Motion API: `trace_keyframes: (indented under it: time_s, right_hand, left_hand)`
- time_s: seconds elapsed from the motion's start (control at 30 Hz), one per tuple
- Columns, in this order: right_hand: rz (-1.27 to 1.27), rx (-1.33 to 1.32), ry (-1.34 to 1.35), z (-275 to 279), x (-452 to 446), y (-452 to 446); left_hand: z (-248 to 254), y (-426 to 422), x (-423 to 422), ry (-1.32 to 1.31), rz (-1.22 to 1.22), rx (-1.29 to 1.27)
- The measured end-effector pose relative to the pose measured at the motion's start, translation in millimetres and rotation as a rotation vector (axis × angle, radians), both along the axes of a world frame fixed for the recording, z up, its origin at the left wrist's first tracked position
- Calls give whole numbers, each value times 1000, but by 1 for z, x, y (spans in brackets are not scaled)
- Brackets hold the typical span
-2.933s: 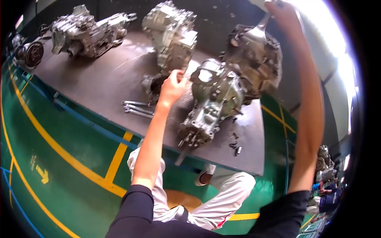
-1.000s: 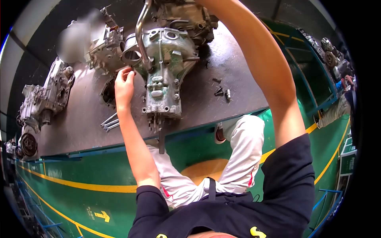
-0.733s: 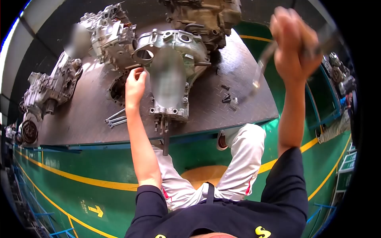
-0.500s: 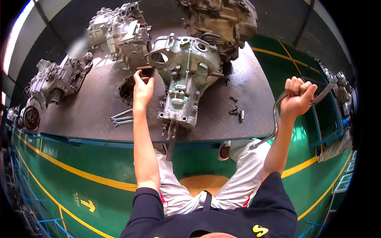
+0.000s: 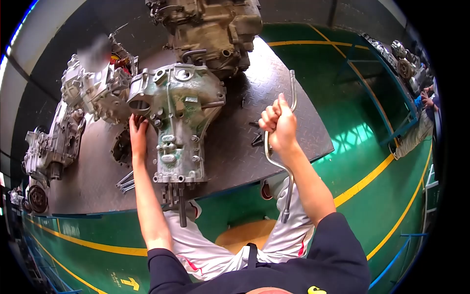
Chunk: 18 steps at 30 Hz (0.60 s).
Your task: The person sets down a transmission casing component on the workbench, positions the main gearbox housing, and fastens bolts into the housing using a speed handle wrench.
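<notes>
A gearbox housing stained green stands on the metal-topped table, its shaft jutting past the near edge. My left hand is at the housing's left side, just below the large round opening. Its fingers are stretched out; their tips are partly hidden against the casting, so contact is uncertain. To the right of the housing, my right hand is closed around the middle of a cranked speed brace. One end of the brace points away from me, and its socket end hangs over my leg.
Beside my left wrist lie an open casting and several wrenches. Dark bolts are near my right hand. A brown gearbox stands behind; silver gearboxes are at left. Another person's hand shows at far right.
The view has turned, shifting the table leftward. My right hand has come inward with the brace, which has swung more lengthwise. My left hand's fingers have straightened from a near pinch beside the housing.
</notes>
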State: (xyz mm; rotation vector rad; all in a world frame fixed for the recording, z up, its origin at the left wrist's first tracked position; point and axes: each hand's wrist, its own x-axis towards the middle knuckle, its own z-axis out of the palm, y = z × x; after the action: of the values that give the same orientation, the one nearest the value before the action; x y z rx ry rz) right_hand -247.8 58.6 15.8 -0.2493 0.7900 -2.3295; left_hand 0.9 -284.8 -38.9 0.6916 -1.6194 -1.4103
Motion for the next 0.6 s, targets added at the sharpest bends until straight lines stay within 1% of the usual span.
trace_keyframes:
  time_s: [0.03,0.13,0.2,0.23,0.3,0.33,0.37,0.4,0.43,0.47,0.5,0.53,0.57,0.6]
  right_hand:
    - [11,29,-50,0,2,-2]
    - [60,88,-60,-3,5,-8]
    - [78,106,-37,-8,8,-13]
    - [62,112,6,-7,9,-15]
    - [80,154,89,-3,6,-14]
    - [69,117,86,-2,5,-14]
    - [69,79,77,-1,7,-15]
    - [35,131,117,3,9,-15]
    - [10,148,99,1,8,-16]
    - [18,137,113,-4,3,-16]
    - [5,151,128,-6,-1,-15]
    - [6,141,165,-11,-7,-13]
    - [-11,153,148,-11,-12,-11]
    - [-43,177,149,-6,-12,-11]
  left_hand:
    - [3,6,-2,108,-5,112]
    - [4,8,-7,157,49,153]
    - [-21,-26,3,-171,-9,-101]
    - [-57,-72,7,365,-269,363]
    - [-8,-16,-9,303,-164,324]
    - [-6,-15,-10,224,-132,315]
    - [-7,-15,-8,70,-159,123]
    - [-1,-10,-10,-23,-79,60]
    - [-5,-15,-13,-3,-59,87]
    - [-10,-23,-12,2,-120,-41]
    - [-17,-30,-12,17,-148,-44]
    - [-21,-31,-13,7,-114,-141]
    - [-14,-21,-10,-193,40,-340]
    - [-3,-8,-9,-193,108,-405]
